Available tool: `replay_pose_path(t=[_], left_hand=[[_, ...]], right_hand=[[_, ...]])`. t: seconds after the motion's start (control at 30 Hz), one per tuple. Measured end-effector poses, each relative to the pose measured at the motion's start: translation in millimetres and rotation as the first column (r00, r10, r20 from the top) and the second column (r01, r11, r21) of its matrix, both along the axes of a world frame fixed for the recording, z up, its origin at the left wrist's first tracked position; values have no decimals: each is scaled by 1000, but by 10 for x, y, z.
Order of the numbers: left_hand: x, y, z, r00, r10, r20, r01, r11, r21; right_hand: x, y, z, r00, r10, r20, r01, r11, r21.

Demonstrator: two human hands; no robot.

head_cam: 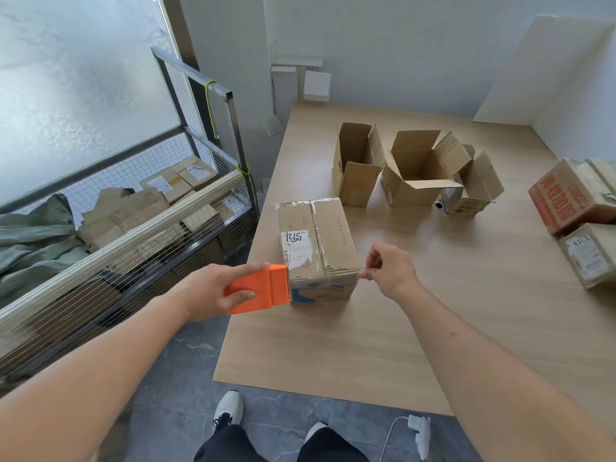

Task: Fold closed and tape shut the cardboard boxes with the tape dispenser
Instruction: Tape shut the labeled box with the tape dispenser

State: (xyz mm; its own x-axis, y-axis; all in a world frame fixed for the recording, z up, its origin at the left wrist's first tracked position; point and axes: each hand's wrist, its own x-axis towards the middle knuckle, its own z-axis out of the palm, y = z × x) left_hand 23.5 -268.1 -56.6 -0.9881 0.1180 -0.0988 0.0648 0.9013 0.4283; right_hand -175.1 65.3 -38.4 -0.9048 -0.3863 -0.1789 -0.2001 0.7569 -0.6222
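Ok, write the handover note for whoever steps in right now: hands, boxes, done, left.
Left hand grips the orange tape dispenser, held against the near left end of the closed box.
Right hand pinches at the box's near right corner, apparently the tape end; the tape itself is hard to make out.
Done: that box is folded shut, with clear tape along its top seam.
Left: finish this strip across the near end, then fold and tape the three open boxes further back on the table.
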Motion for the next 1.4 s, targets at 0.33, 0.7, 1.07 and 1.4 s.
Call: replay_pose_path(t=[0.33,0.7,1.07,1.4], left_hand=[[-47,14,-110,999,36,2,-36,999,26],[-120,14,-105,999,39,21,-39,999,-5],[-181,-7,-74,999,39,33,-38,999,-29],[-218,-27,-59,999,21,42,-21,1000,-6]], right_hand=[[-130,-55,-72,996,61,58,-60,998,-19],[-195,8,-154,995,86,56,-83,995,-45],[-295,17,-166,967,235,-99,-230,971,62],[-73,-89,-334,856,464,-228,-440,886,151]])
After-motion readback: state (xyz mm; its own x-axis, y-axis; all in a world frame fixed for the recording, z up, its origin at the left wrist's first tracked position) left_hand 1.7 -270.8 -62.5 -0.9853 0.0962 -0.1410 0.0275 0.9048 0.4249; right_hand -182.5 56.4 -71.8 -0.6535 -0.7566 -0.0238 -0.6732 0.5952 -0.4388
